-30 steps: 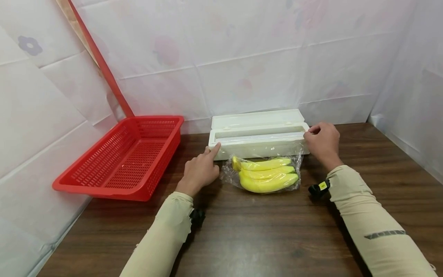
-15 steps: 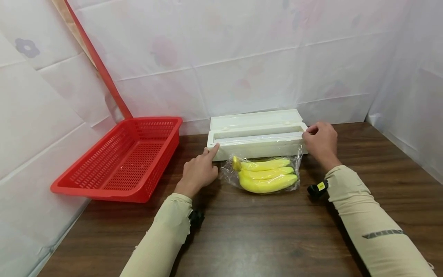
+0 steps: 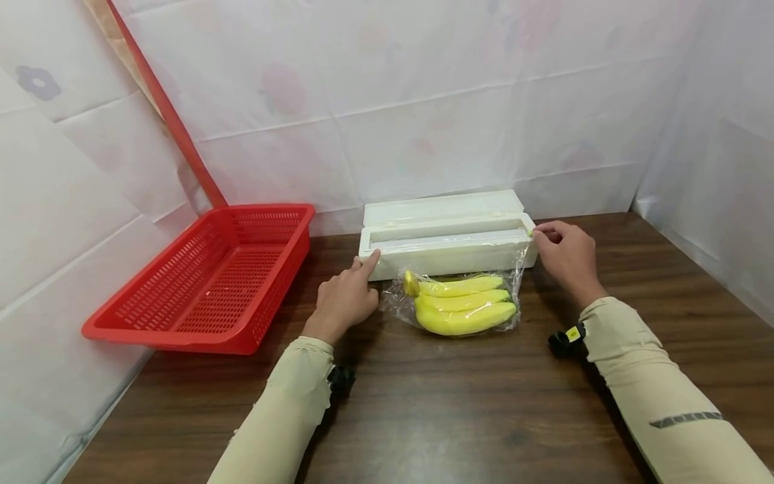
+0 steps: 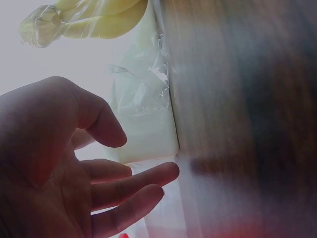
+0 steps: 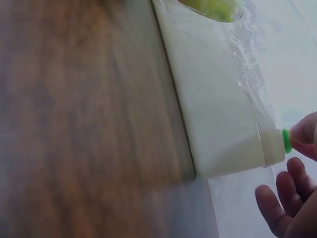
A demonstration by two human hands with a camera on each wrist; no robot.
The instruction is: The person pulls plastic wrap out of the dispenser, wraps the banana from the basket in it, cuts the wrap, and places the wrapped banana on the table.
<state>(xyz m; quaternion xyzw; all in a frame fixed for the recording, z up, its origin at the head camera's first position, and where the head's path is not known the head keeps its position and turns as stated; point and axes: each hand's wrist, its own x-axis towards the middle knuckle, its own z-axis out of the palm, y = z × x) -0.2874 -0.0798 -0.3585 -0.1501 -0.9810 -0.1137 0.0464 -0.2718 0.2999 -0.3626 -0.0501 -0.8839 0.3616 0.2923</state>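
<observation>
A bunch of yellow bananas (image 3: 462, 306) wrapped in clear film lies on the wooden table (image 3: 459, 417), just in front of a white cling-film dispenser box (image 3: 447, 236). The film (image 3: 517, 269) still runs from the bananas up to the box. My left hand (image 3: 361, 272) presses its straight index finger on the box's left front corner; the left wrist view shows this hand (image 4: 124, 163) with loose fingers beside the box (image 4: 148, 129). At the box's right end, my right hand (image 3: 540, 233) pinches a small green slider (image 5: 287, 141) on the dispenser (image 5: 218, 114).
A red plastic basket (image 3: 211, 282) stands to the left, tilted against the white-covered wall. A red pole (image 3: 163, 107) leans in the corner behind it. White sheeting walls in the table at the back and on both sides.
Hardly anything: both hands stay at the two ends of the dispenser. My right forearm has swung slightly outward and the view has shifted a little.
</observation>
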